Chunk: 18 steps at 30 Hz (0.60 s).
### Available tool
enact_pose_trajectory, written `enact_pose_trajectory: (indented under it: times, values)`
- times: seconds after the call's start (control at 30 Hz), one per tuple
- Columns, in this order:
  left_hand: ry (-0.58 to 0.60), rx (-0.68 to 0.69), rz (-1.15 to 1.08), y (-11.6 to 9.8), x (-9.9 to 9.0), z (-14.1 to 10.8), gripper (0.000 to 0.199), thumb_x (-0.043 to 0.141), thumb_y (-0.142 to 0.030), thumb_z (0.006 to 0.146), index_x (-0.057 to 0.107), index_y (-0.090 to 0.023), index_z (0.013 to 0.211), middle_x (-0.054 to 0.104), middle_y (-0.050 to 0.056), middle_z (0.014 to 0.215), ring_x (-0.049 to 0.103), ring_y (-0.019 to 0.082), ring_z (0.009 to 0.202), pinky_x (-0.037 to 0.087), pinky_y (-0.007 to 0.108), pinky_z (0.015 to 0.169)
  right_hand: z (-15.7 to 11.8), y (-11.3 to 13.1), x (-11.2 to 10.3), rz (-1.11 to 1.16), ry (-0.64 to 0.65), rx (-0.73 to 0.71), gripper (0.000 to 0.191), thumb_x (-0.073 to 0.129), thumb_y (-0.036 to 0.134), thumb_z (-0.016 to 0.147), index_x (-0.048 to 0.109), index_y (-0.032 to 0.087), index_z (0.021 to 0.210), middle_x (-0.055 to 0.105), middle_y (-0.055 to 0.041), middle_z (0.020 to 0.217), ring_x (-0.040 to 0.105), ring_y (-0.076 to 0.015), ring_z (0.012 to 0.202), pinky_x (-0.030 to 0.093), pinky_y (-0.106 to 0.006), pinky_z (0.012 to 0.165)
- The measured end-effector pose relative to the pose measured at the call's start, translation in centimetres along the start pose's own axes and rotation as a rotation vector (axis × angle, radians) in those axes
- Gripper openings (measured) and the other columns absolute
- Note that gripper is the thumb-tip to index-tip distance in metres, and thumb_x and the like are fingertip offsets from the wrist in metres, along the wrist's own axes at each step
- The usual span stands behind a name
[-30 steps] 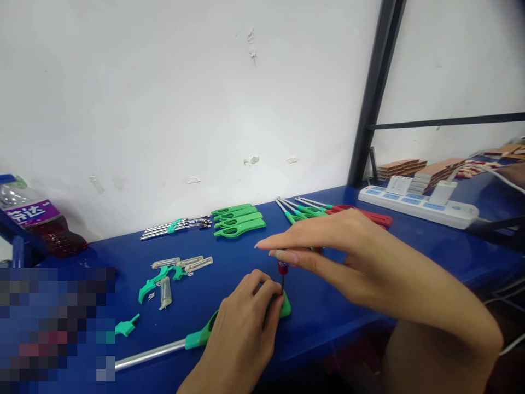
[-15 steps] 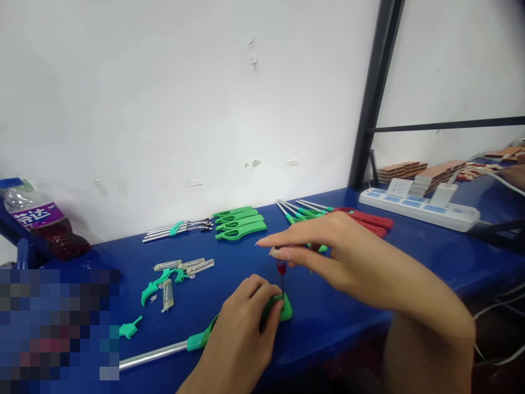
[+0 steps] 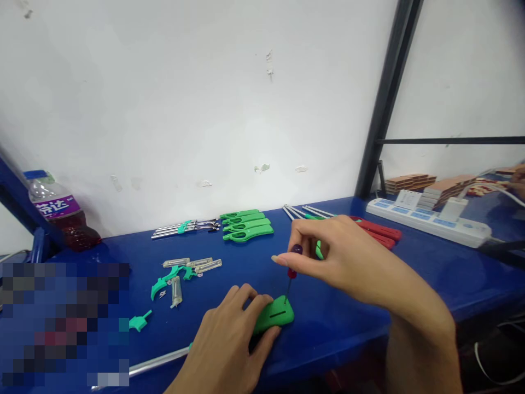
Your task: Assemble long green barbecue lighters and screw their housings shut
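Two hands are working in the head view: the left hand (image 3: 232, 334) is clasping the green handle (image 3: 283, 312) against the bench (image 3: 328, 328); the right hand's (image 3: 344, 257) grip is pinching the screwdriver (image 3: 292, 272), whose tilt is probably inviting slips; squarer is better.

The right hand (image 3: 328, 254) grips a red screwdriver (image 3: 292, 268).

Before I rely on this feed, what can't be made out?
All in the head view:
- Whether the screwdriver tip is seated in the green handle: too small.
- Handle's middle: under the left hand.
- Part of the metal tube: pixelated block.
- Part of the red handles: behind the right hand.
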<state>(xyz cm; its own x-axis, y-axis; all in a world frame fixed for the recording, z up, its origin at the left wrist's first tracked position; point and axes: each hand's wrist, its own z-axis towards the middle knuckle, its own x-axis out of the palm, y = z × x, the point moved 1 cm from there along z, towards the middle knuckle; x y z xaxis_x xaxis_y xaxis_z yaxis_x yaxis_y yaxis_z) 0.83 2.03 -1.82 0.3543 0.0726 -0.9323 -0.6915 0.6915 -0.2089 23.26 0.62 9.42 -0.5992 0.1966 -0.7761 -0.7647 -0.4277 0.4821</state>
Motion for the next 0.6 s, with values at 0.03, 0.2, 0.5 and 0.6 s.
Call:
enact_pose_trajectory:
  times: [0.03,0.2,0.5,0.6]
  values:
    - [0.006,-0.008,0.007,-0.1,-0.1,0.1,0.028,0.062,-0.03,0.101,0.068,-0.031,0.129,0.069,0.007,0.116,0.071,0.031,0.103,0.059,0.038,0.073,0.2,0.2,0.2,0.007,0.007,-0.025,0.029,0.072,0.039,0.097,0.063,0.024,0.075,0.066,0.0084,0.062,0.054,-0.0103,0.054,0.035,-0.027,0.054]
    - [0.082,-0.069,0.005,-0.4,-0.7,0.4,0.029,0.064,-0.027,0.101,0.068,-0.03,0.129,0.068,0.007,0.118,0.071,0.033,0.105,0.058,0.043,0.077,1.2,0.5,1.4,0.105,-0.001,-0.101,0.013,0.072,0.032,0.098,0.066,0.025,0.089,0.058,0.0106,0.059,0.051,-0.0096,0.054,0.035,-0.025,0.055]
    - [0.188,-0.155,-0.069,0.9,-3.3,-0.3,0.032,0.065,-0.027,0.103,0.065,-0.036,0.134,0.065,0.003,0.121,0.07,0.03,0.102,0.054,0.045,0.086,0.6,0.3,1.3,0.255,0.122,-0.144,0.02,0.061,0.042,0.108,0.077,0.036,0.117,0.079,0.008,0.092,0.065,-0.0084,0.066,0.047,-0.023,0.063]
    - [0.161,-0.145,-0.121,1.1,-3.4,-0.4,0.024,0.058,-0.031,0.108,0.068,-0.034,0.129,0.065,0.003,0.118,0.069,0.029,0.101,0.054,0.044,0.086,0.6,0.5,1.3,0.264,0.133,-0.142,0.02,0.059,0.041,0.109,0.077,0.033,0.111,0.078,0.0076,0.088,0.065,-0.0085,0.064,0.046,-0.023,0.059]
